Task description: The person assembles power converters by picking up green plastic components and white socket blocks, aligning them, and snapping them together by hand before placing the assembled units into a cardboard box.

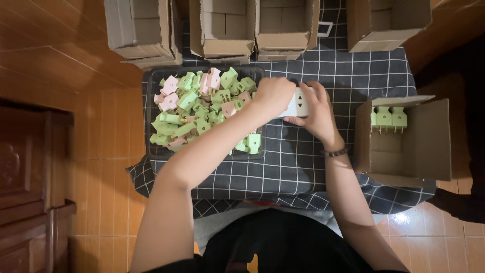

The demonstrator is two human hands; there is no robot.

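My left hand (274,95) and my right hand (318,112) meet over a white socket block (299,104) and both grip it, just right of a black tray (151,108). The tray holds a heap of several green plug adapters (188,98) and pink plug adapters (170,85). My left fist is closed over the block's left end, and what it may hold there is hidden. My right wrist wears a bead bracelet (334,151).
A dark checked cloth (303,172) covers the low table. An open cardboard box (399,144) at the right holds three green adapters (387,117) in a row. Several open cardboard boxes (225,28) line the far edge. Wooden furniture (30,187) stands left, on an orange tiled floor.
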